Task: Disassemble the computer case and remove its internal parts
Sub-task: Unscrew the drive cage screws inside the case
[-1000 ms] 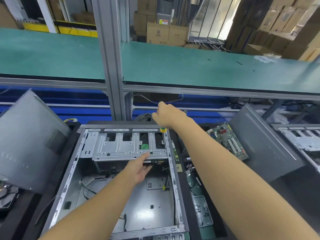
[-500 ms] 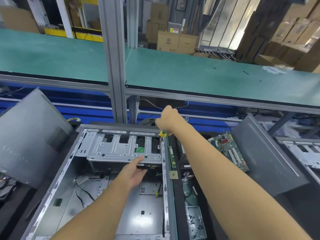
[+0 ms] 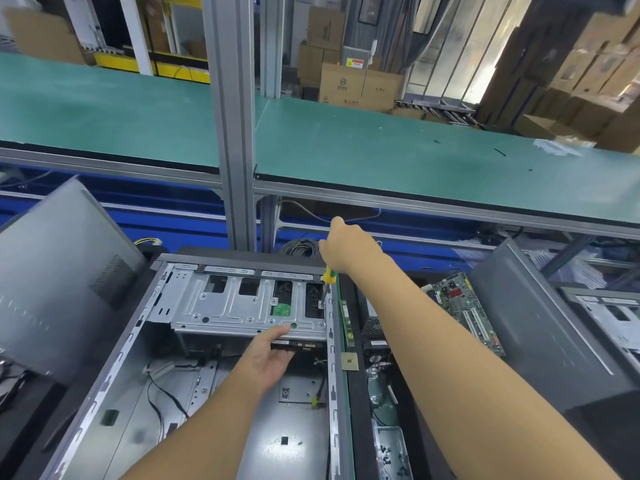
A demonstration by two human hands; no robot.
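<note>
An open grey computer case (image 3: 114, 368) lies on its side in front of me, its floor mostly bare with a few loose cables. A silver drive cage (image 3: 242, 306) spans its far end. My right hand (image 3: 346, 247) grips a yellow-green screwdriver (image 3: 328, 277) held upright, its tip on the cage's right end by the case rail. My left hand (image 3: 270, 358) holds the cage's front edge, thumb on top and fingers under it against a black drive.
A removed grey side panel (image 3: 59, 275) leans at the left. Right of the case are a RAM stick (image 3: 347, 320), a CPU chip (image 3: 349, 361), a green motherboard (image 3: 464, 313), a tray of screws (image 3: 391, 452) and another grey case (image 3: 540, 323). A green conveyor (image 3: 415, 157) runs behind.
The view has shifted so the case sits lower and further left. Both hands stay on the drive cage, the screwdriver still at its right end.
</note>
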